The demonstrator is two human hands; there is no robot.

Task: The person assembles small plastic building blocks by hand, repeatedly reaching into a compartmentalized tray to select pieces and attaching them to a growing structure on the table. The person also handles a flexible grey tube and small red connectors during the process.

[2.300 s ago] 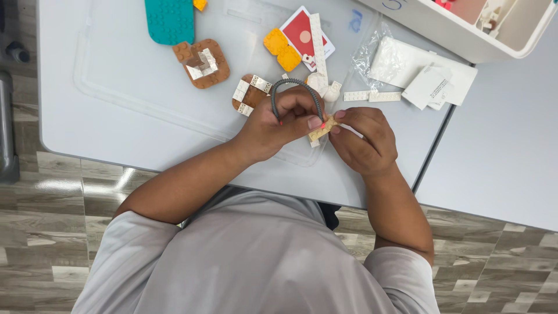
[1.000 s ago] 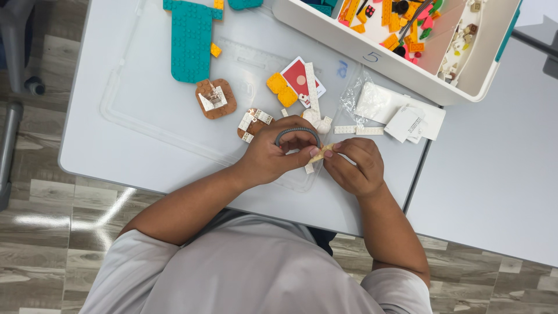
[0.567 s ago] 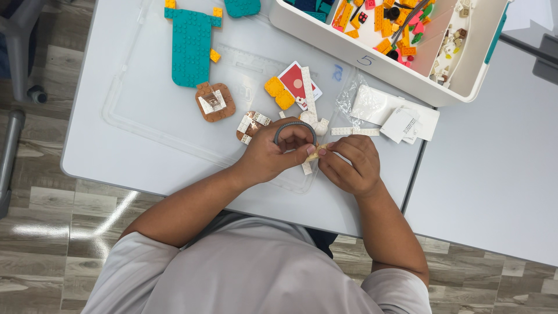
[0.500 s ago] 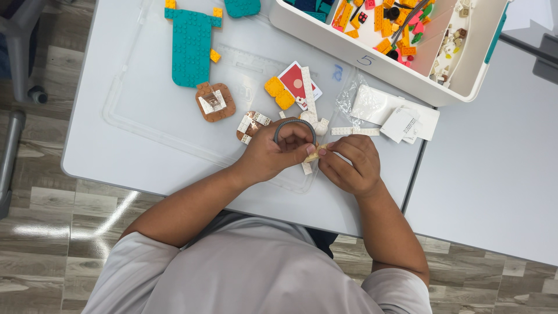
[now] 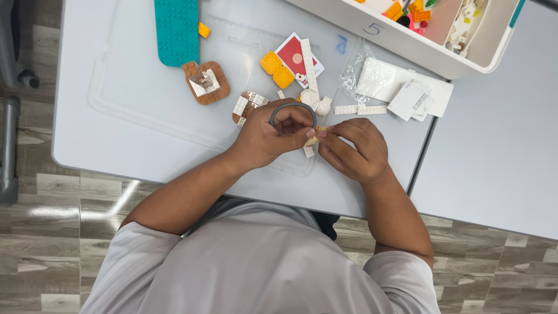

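Observation:
My left hand (image 5: pixel 270 136) and my right hand (image 5: pixel 353 150) meet over the table's near edge, both pinching a small tan and white brick piece (image 5: pixel 312 141) between their fingertips. A grey arch piece (image 5: pixel 289 106) curves over my left hand's fingers. Just beyond lie a brown and white brick cluster (image 5: pixel 246 106), a brown rounded plate with a white piece on it (image 5: pixel 205 83), two orange bricks (image 5: pixel 276 68), a red card (image 5: pixel 294 55) and long white bricks (image 5: pixel 309 67).
A teal baseplate (image 5: pixel 176 29) lies at the far left. A white sorting tray (image 5: pixel 407 40) with several coloured bricks stands at the back right. White paper packets (image 5: pixel 401 90) and a clear bag (image 5: pixel 356 72) lie beside a white strip (image 5: pixel 359 109). A clear mat (image 5: pixel 133 99) covers the table.
The view shifted, so the table's things sit a little differently in frame. Both hands stay together on the small piece, with only slight finger movement.

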